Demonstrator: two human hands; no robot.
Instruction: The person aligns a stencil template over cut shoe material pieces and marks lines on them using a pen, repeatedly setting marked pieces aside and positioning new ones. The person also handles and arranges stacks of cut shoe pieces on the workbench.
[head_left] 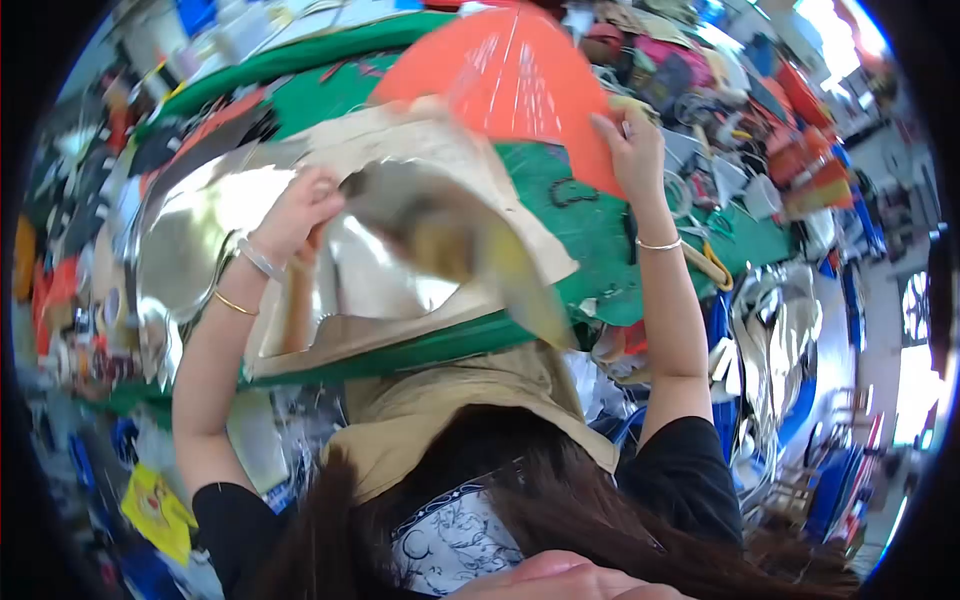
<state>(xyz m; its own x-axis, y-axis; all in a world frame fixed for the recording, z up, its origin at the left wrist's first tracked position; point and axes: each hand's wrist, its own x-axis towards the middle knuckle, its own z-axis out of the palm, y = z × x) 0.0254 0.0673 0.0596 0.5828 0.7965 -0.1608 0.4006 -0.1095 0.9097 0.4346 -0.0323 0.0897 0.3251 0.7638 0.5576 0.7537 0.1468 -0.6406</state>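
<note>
My left hand [298, 214] is closed in a pinch on the edge of a shiny, mirror-like metallic sheet [375, 275]. The sheet curls up, and its right part is smeared by motion. Beneath it lies a beige sheet [535, 235] with an uneven edge. My right hand [637, 152] is closed on the right edge of an orange-red sheet [535, 85] with a rounded outline and glossy streaks. That sheet reaches over the far side of the green table, partly above the beige one.
The green table top [590, 255] carries a dark looped item [574, 192]. Scissors with green handles [718, 226] lie at its right. Piles of coloured material [680, 60] crowd the far right, and hanging pale strips [775, 335] are beside the table. A yellow bag [158, 512] is low at the left.
</note>
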